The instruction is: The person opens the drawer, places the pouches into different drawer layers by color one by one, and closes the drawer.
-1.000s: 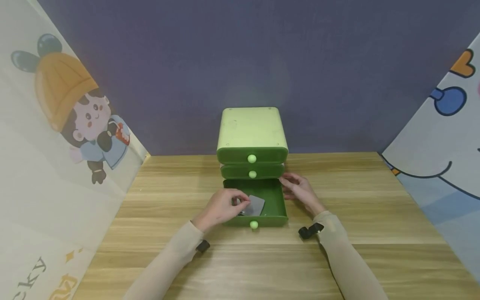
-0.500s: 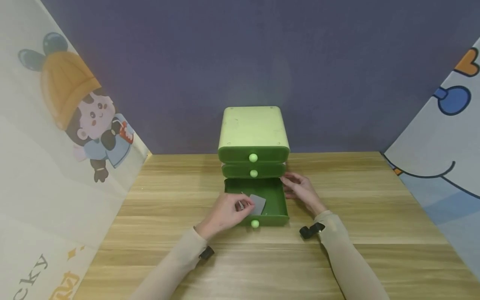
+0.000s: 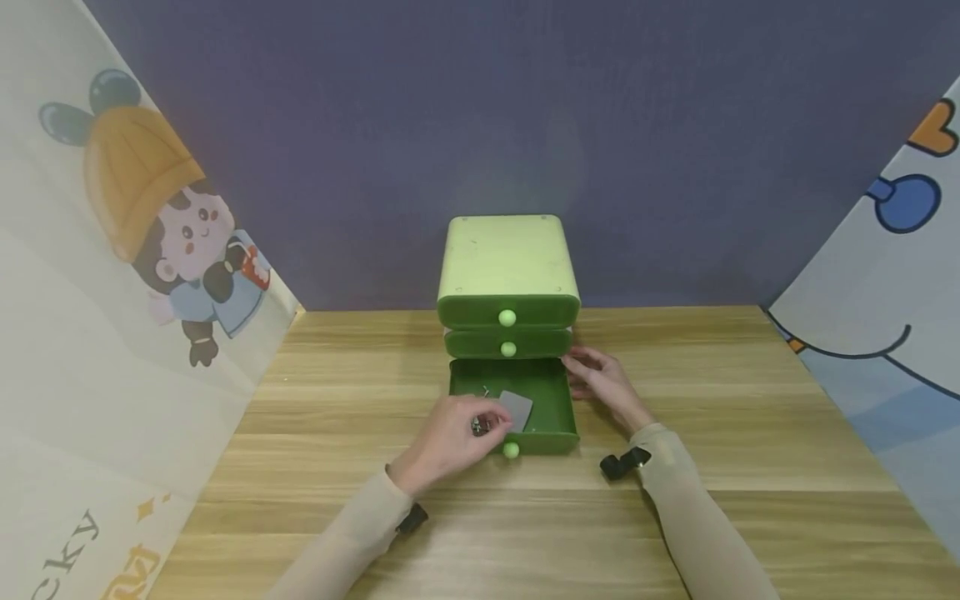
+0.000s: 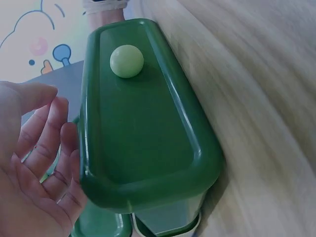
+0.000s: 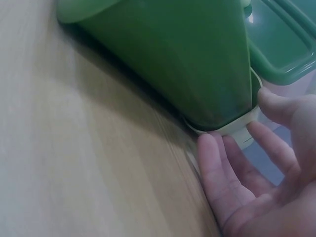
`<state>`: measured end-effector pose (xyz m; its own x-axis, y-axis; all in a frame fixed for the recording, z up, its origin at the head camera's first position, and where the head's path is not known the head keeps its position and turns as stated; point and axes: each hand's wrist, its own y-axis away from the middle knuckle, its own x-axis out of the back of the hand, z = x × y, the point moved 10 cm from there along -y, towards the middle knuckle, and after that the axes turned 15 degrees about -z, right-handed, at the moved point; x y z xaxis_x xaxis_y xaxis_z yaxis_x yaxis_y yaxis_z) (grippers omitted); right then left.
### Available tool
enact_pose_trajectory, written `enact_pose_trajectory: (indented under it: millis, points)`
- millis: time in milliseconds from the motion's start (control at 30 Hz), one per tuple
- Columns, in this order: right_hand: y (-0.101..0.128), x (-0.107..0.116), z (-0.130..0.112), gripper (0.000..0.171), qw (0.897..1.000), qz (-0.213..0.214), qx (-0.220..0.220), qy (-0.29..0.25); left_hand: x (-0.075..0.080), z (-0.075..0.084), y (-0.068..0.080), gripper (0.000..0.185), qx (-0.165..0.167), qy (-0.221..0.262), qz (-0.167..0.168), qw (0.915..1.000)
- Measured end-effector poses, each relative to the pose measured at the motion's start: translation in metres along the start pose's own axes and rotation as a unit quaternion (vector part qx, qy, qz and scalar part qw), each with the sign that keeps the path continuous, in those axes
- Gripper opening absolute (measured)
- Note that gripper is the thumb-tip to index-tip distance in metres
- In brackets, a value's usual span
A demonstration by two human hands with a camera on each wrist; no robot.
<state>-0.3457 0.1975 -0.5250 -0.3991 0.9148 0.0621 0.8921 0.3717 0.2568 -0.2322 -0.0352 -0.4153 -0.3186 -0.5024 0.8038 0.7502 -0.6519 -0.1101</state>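
A green three-drawer cabinet [image 3: 506, 258] stands mid-table with its bottom drawer [image 3: 557, 400] pulled out. A grey card [image 3: 517, 408] lies inside it. My left hand [image 3: 457, 433] reaches over the drawer's front left corner, and its fingertips pinch a small metal thing [image 3: 478, 426]. In the left wrist view the left hand [image 4: 34, 168] is beside the drawer front [image 4: 143, 128] with its pale knob [image 4: 127, 60]; the fingertips are hidden behind the rim. My right hand [image 3: 603, 385] rests with straight fingers [image 5: 232, 182] against the cabinet's pale base [image 5: 237, 129] on the right side.
The wooden table [image 3: 750, 433] is enclosed by a dark blue back wall and cartoon-printed panels left [image 3: 135, 275] and right [image 3: 885, 292]. Both upper drawers [image 3: 507, 343] are closed. Black wrist straps [image 3: 622, 463] sit on both sleeves.
My left hand has drawn back from the grey card toward the drawer's front edge, taking the small metal thing along. The card stays in the drawer. The right hand has not moved.
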Motion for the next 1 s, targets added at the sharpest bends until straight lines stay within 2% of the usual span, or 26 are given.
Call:
enact_pose_trajectory:
  millis: [167, 433, 767, 1000]
  points:
    - [0.0, 0.0, 0.001, 0.067, 1.0, 0.001, -0.004, -0.001, -0.001, 0.01, 0.003, 0.007, -0.008, -0.012, -0.006, 0.9999]
    - [0.0, 0.0, 0.001, 0.068, 1.0, 0.002, 0.0, 0.002, -0.016, 0.014, 0.005, 0.011, 0.015, -0.007, -0.063, 0.9979]
    - [0.0, 0.0, 0.001, 0.07, 1.0, 0.003, -0.007, -0.005, -0.029, 0.015, 0.007, 0.014, 0.012, -0.039, -0.073, 0.9965]
    - [0.0, 0.001, 0.001, 0.07, 1.0, 0.002, -0.008, -0.005, -0.038, 0.012, 0.007, 0.015, 0.009, -0.04, -0.082, 0.9958]
